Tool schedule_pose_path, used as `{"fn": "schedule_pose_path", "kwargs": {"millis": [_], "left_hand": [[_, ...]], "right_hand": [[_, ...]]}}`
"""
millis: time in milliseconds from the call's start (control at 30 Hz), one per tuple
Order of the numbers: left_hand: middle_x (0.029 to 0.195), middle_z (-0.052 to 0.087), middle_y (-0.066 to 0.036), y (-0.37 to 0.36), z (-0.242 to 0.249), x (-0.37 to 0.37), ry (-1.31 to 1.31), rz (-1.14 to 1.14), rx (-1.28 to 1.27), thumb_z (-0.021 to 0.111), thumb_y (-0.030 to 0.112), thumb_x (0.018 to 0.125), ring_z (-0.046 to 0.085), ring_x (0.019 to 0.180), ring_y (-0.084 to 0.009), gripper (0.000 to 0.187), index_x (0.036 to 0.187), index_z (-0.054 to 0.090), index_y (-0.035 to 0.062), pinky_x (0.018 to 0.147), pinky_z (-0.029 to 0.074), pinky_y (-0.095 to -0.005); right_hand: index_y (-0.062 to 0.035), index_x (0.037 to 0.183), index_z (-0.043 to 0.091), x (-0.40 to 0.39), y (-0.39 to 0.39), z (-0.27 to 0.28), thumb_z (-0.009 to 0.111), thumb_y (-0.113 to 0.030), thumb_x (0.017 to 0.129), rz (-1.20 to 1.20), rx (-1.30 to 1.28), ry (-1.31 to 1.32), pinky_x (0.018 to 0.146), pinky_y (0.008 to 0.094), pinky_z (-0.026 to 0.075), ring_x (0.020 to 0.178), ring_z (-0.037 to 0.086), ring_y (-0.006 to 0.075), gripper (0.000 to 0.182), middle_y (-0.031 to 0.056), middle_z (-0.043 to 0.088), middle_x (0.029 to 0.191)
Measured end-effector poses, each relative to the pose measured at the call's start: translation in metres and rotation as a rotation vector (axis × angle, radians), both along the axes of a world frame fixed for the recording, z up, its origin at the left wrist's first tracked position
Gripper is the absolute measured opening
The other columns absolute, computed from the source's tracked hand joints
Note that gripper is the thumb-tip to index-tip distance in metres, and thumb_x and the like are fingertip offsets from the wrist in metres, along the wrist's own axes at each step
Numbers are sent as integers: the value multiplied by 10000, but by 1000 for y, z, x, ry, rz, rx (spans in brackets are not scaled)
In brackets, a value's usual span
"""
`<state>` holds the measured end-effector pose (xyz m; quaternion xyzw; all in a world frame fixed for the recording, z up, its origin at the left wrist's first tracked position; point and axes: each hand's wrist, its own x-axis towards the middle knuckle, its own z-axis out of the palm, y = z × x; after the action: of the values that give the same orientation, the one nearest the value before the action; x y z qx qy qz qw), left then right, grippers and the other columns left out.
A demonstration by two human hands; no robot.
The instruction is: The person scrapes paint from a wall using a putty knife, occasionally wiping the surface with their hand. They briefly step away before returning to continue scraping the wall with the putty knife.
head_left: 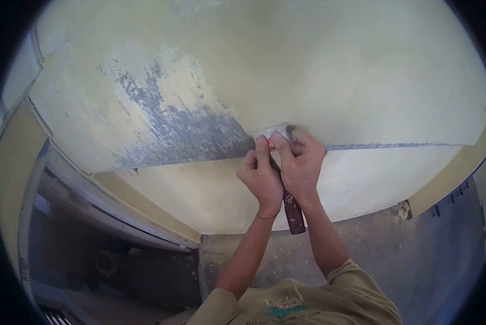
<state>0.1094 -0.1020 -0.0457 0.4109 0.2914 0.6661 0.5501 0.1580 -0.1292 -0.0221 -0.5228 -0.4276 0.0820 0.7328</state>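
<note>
1. Painted wall (362, 81), pale greenish cream, with a rough grey patch (191, 130) left of centre; below its lower edge sits a set-back cream wall face (172, 189), then the speckled concrete floor (243, 257).
2. Paint scraper (290, 203) is at that lower edge, blade (270, 130) up against the wall by the patch's right end, worn brown handle pointing down toward the person.
3. Left hand (263, 181) (thin bracelet (267, 216) on the wrist) pinches the blade's left side, thumb on its face.
4. Right hand (301, 170) closes on the blade's right side, thumb up too; fingertips behind it hidden, can't tell contact.
5. Risk: blade could skid off the edge, since it sits right there.
6. Risk: tool could twist, as neither palm wraps the handle.
7. Risk: scraped knuckles, fingers being so near the wall.
</note>
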Motion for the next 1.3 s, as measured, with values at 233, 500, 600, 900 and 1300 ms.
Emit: {"fn": "schedule_pose_path", "kwargs": {"millis": [233, 500, 600, 900, 1300], "left_hand": [[523, 444, 57, 4, 5, 9, -241, -25, -15, 607, 218, 974, 340, 505, -31, 448, 574, 568, 22, 451, 232, -251], [541, 444, 47, 0, 3, 13, -139, 62, -37, 609, 244, 971, 358, 538, -38, 465, 567, 542, 23, 472, 258, -261], [551, 459, 48, -5, -8, 14, -185, -2, -80, 618, 252, 965, 369, 538, -40, 447, 592, 572, 11, 475, 268, -260], [609, 502, 32, -1, 1, 0, -108, 44, -36, 597, 296, 971, 401, 588, -49, 447, 636, 597, 1, 495, 306, -270], [943, 696, -141, -81, -278, -130, 543, -764, -696, 624, 229, 913, 675, 910, -222, 300, 1015, 679, -48, 819, 527, -331]], "right_hand": [[70, 815, 647, 4, -4, 10, 656, -90, 879, -39, -89, -40, 544, 261, 490, 647, 619, 83, 173, 83, 658, 676], [61, 784, 656, 12, 4, 2, 662, -73, 874, -65, -38, -177, 527, 227, 451, 607, 588, 60, 162, 72, 674, 687], [56, 786, 657, 9, -8, -2, 665, -82, 872, -34, -138, -82, 533, 244, 461, 611, 596, 72, 163, 72, 678, 687], [14, 692, 574, -4, -2, 2, 668, -232, 862, -108, -81, -185, 509, 395, 442, 509, 583, 315, 313, 186, 592, 594], [34, 1098, 542, -16, -223, -296, 709, -235, 839, 368, -958, 289, 559, 353, 506, 612, 630, 197, 409, 126, 622, 763]]}}
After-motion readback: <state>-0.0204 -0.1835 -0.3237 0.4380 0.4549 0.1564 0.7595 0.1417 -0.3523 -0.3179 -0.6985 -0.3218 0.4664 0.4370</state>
